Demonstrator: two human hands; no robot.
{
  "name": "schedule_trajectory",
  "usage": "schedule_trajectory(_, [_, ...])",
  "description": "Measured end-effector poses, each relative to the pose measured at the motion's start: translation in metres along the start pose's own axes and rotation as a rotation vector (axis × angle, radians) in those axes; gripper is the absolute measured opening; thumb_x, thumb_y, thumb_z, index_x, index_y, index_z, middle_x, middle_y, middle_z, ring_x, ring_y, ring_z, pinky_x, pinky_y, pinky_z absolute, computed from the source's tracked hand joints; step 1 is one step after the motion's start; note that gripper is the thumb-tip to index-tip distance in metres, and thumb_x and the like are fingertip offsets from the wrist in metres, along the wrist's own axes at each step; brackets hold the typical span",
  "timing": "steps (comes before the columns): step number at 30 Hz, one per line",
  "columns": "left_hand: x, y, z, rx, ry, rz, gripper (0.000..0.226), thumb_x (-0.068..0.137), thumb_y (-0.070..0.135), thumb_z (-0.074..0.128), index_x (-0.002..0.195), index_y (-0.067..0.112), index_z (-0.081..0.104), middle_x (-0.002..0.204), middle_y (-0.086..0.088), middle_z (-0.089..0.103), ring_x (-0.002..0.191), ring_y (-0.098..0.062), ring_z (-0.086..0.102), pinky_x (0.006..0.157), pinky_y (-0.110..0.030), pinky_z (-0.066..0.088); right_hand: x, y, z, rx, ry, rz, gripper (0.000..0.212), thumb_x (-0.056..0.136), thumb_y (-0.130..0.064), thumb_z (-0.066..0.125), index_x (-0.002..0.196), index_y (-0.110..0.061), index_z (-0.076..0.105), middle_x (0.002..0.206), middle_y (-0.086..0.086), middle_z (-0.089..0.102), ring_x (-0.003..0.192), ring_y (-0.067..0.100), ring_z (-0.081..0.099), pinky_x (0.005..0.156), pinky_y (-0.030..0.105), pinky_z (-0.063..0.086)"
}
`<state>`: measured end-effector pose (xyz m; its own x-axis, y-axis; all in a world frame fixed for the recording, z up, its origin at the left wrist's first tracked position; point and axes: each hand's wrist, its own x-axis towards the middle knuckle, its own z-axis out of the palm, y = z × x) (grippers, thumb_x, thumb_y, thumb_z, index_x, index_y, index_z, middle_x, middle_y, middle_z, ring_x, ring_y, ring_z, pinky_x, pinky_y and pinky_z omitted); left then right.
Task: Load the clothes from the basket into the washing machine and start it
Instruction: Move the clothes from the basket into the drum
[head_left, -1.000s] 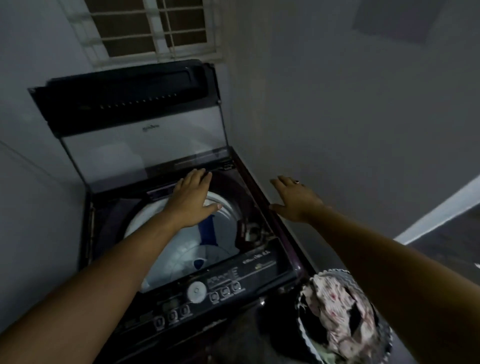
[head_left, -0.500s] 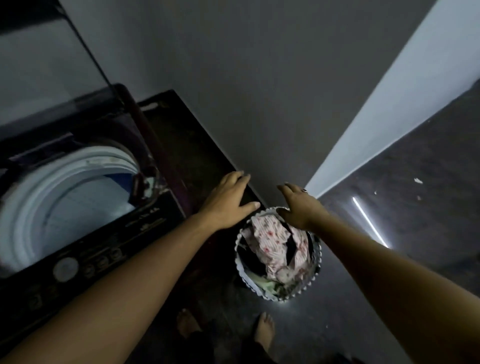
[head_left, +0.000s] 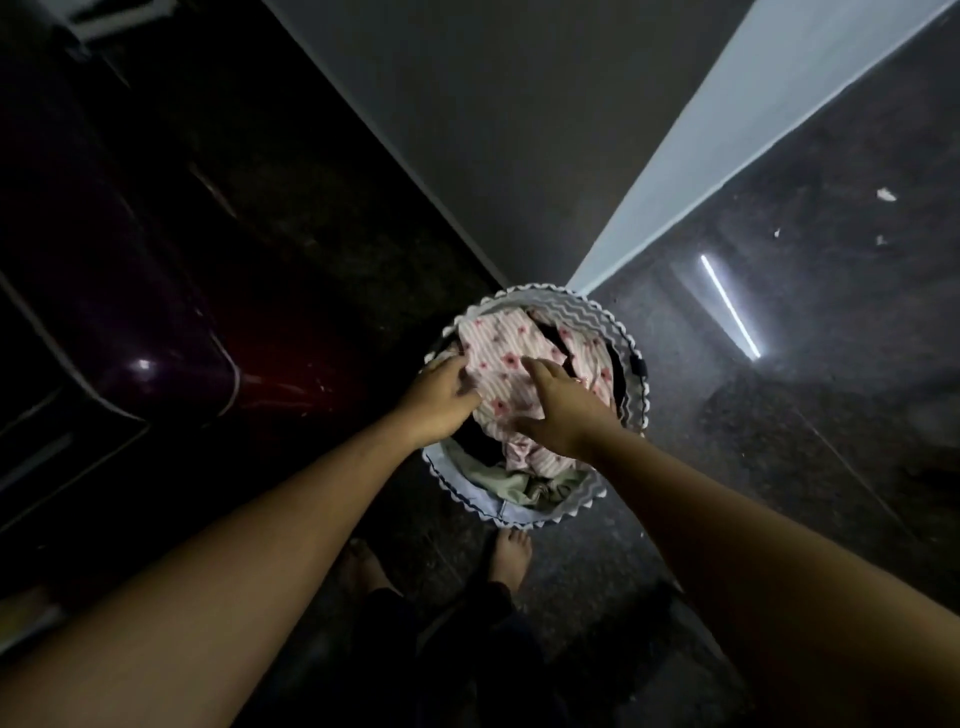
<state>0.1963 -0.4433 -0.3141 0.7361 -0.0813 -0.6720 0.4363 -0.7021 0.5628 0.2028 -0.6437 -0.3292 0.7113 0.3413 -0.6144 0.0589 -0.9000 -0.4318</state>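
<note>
A round white laundry basket (head_left: 519, 512) with a zigzag rim stands on the dark floor right of the washing machine (head_left: 156, 322), of which only the dark front corner shows. On top of the basket lies a pink-and-white striped floral garment (head_left: 498, 353), over a dark piece (head_left: 475, 441) and a pale green piece (head_left: 511, 480). My left hand (head_left: 436, 400) is at the garment's left edge, thumb and fingers apart. My right hand (head_left: 561, 410) rests flat on the garment with spread fingers.
A grey wall (head_left: 493, 130) rises behind the basket, with a white strip (head_left: 727, 130) running off to the right. My bare feet (head_left: 511, 556) stand just in front of the basket. A light streak (head_left: 727, 306) reflects on the floor at right.
My view has swung down from the machine's open tub to the basket. Both hands have dropped from above the rim onto the floral garment.
</note>
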Motion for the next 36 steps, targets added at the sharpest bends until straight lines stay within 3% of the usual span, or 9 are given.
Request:
schedule_trajectory(7, [0.012, -0.028, 0.033, -0.357, -0.067, -0.108, 0.054, 0.1, 0.021, 0.059, 0.15, 0.019, 0.039, 0.141, -0.005, 0.053, 0.13, -0.019, 0.051, 0.108, -0.035, 0.039, 0.03, 0.007, 0.049, -0.029, 0.182, 0.064, 0.039, 0.088, -0.027, 0.058, 0.126, -0.017, 0.063, 0.117, 0.015, 0.057, 0.102, 0.04, 0.061, 0.082, 0.044, 0.055])
schedule_trajectory(12, [0.004, -0.033, 0.036, -0.36, -0.021, -0.066, 0.064, 0.095, 0.002, 0.059, 0.15, 0.022, 0.035, 0.132, 0.0, 0.052, 0.119, -0.021, 0.055, 0.089, -0.026, 0.045, 0.005, -0.003, 0.023, 1.016, 0.247, 0.219, 0.015, 0.096, -0.019, 0.05, 0.086, -0.01, 0.058, 0.08, 0.01, 0.058, 0.073, 0.023, 0.053, 0.072, 0.038, 0.044])
schedule_trajectory(17, [-0.003, -0.018, 0.043, -0.367, 0.013, 0.065, 0.096, 0.07, 0.015, 0.081, 0.152, 0.024, 0.032, 0.148, -0.004, 0.048, 0.135, -0.019, 0.049, 0.11, -0.04, 0.046, -0.043, -0.042, -0.036, 1.62, 0.168, 0.13, 0.032, 0.101, -0.018, 0.045, 0.096, -0.008, 0.075, 0.102, 0.017, 0.073, 0.093, 0.03, 0.069, 0.094, 0.045, 0.052])
schedule_trajectory(20, [-0.014, 0.007, 0.038, -0.298, 0.088, 0.133, 0.086, 0.073, 0.028, 0.084, 0.145, 0.006, 0.043, 0.146, -0.009, 0.051, 0.135, -0.023, 0.048, 0.116, -0.039, 0.038, -0.067, -0.06, -0.06, 1.816, 0.067, -0.012, 0.042, 0.098, -0.029, 0.056, 0.123, 0.004, 0.065, 0.124, 0.026, 0.066, 0.118, 0.037, 0.063, 0.107, 0.048, 0.049])
schedule_trajectory(23, [-0.02, 0.03, 0.026, -0.298, 0.234, 0.105, 0.055, 0.085, 0.002, 0.074, 0.136, 0.003, 0.055, 0.136, -0.015, 0.059, 0.13, -0.029, 0.053, 0.106, -0.032, 0.041, -0.083, -0.059, -0.082, 1.922, 0.028, -0.145, 0.034, 0.097, -0.033, 0.053, 0.108, -0.004, 0.066, 0.109, 0.018, 0.067, 0.106, 0.032, 0.065, 0.104, 0.046, 0.05])
schedule_trajectory(25, [-0.023, 0.043, 0.018, -0.497, 0.266, 0.046, 0.033, 0.093, 0.013, 0.061, 0.125, 0.019, 0.066, 0.124, -0.004, 0.068, 0.12, -0.024, 0.062, 0.102, -0.032, 0.048, -0.087, -0.046, -0.088, 1.773, 0.128, -0.17, 0.021, 0.1, -0.026, 0.053, 0.09, -0.014, 0.068, 0.097, 0.011, 0.069, 0.094, 0.027, 0.066, 0.096, 0.046, 0.051])
schedule_trajectory(27, [-0.029, 0.054, 0.01, -0.682, 0.276, 0.043, 0.032, 0.097, 0.012, 0.05, 0.122, 0.018, 0.069, 0.114, 0.001, 0.073, 0.109, -0.017, 0.068, 0.095, -0.03, 0.055, -0.084, -0.017, -0.08, 1.232, 0.342, 0.067, 0.012, 0.097, -0.031, 0.062, 0.091, -0.021, 0.065, 0.091, 0.006, 0.071, 0.088, 0.025, 0.068, 0.081, 0.043, 0.053])
schedule_trajectory(30, [-0.046, 0.067, 0.0, -0.747, 0.254, 0.196, 0.031, 0.096, -0.008, 0.043, 0.108, 0.009, 0.066, 0.097, 0.002, 0.07, 0.087, -0.006, 0.066, 0.074, -0.018, 0.053, -0.085, 0.022, -0.056, 0.529, 0.37, 0.306, 0.041, 0.082, -0.049, 0.067, 0.116, -0.029, 0.054, 0.112, 0.003, 0.067, 0.101, 0.028, 0.066, 0.082, 0.047, 0.058])
schedule_trajectory(36, [-0.072, 0.101, -0.017, -0.94, 0.212, 0.318, 0.014, 0.081, 0.006, 0.053, 0.089, 0.013, 0.062, 0.093, -0.011, 0.063, 0.089, -0.021, 0.058, 0.079, -0.037, 0.051, -0.1, 0.02, -0.04, 0.468, 0.418, 0.021, 0.084, 0.081, -0.035, 0.075, 0.152, -0.033, 0.029, 0.154, -0.001, 0.038, 0.137, 0.021, 0.043, 0.111, 0.043, 0.04])
